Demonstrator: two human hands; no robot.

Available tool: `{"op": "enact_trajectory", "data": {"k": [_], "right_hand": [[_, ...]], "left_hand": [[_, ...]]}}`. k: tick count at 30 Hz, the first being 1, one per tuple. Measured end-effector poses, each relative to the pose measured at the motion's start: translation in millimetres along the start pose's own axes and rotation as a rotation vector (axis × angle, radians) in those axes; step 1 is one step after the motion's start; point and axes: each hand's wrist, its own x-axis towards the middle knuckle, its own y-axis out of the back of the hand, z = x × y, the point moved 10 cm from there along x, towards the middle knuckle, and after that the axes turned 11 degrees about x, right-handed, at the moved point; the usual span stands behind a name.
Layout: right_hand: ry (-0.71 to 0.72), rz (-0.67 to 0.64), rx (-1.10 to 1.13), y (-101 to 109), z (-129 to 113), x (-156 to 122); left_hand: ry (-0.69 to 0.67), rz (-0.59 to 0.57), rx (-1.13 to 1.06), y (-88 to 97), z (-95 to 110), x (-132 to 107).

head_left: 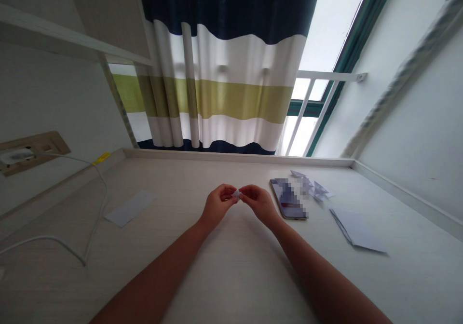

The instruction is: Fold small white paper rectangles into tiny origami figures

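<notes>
The long, draped fabric curtain (235,97) has 1 olive-green band between 2 white ones, navy above and below. The small folded paper piece (236,194) is white, the broad, faintly streaked tabletop (231,276) greyish white.

Curtain (235,97) banded navy, white and olive, dark green window frame (363,25), white railing (327,76), what looks like a charger (21,155) in a wall socket (56,141), white cable (47,237), yellow sticker (101,158), smartphone (289,203) on pale desktop (202,276)

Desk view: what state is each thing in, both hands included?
Small paper, folded
Left hand, grip closed on it
Right hand, grip likewise closed
Phone, flat, screen up
Folded pieces, clustered
Paper stack, layered
Paper strip, flat
Curtain, hanging, partly drawn
Plug, in wall socket
Cable, slack
</notes>
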Motion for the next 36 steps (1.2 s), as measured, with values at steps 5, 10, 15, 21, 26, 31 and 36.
{"op": "enact_trajectory", "data": {"k": [5,10,15,21,26,31,36], "right_hand": [[-0.001,-0.011,0.003,-1.9,-2.4,-0.5],[-0.017,-0.073,-0.019,-7.8,-3.9,-1.1],[0.036,-0.071,-0.110,-8.5,-12.1,-3.6],[0.115,-0.048,-0.132,-6.9,-19.7,-4.8],[0.028,-0.004,0.009,-2.3,-11.4,-2.1],[-0.031,-0.034,0.027,-7.3,-7.3,-2.6],[-0.037,-0.037,0.043,-8.6,-6.1,-3.5]], "left_hand": [[0.003,-0.038,0.004,-2.8,-0.8,-0.4],[0.023,-0.069,0.017,-3.3,0.1,-1.2],[0.008,-0.087,0.066,-3.5,-0.3,0.1],[-0.045,-0.089,0.095,-6.7,2.9,-1.6],[-0.013,-0.174,0.100,-17.1,-2.2,-4.5],[-0.014,-0.169,0.111,-15.1,-2.0,-3.5],[-0.014,-0.178,0.150,-15.2,-0.8,-3.4]]}}
